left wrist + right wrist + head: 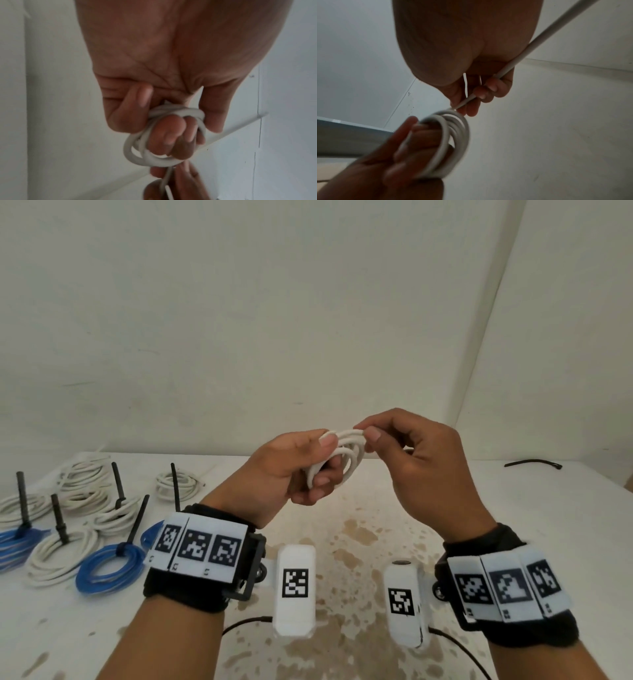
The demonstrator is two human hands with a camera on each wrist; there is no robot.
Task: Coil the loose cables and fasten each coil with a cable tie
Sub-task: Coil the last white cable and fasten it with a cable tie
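Observation:
I hold a small coil of white cable [342, 455] up above the table. My left hand [301, 467] grips it, several loops wound round the curled fingers [173, 135]; the loops [452, 142] show close in the right wrist view too. My right hand [394, 446] pinches the cable's running strand at the top of the coil between thumb and forefinger. That loose strand [537, 40] passes through the right hand's curled fingers and trails off behind the palm. A loose black cable tie [532, 463] lies on the table at the far right.
On the left of the stained white table [342, 542] lie several tied coils, white [61, 556] and blue [109, 566], each with a black tie tail sticking up. White walls stand close behind and to the right. A thin black lead [246, 623] runs from the wrist cameras.

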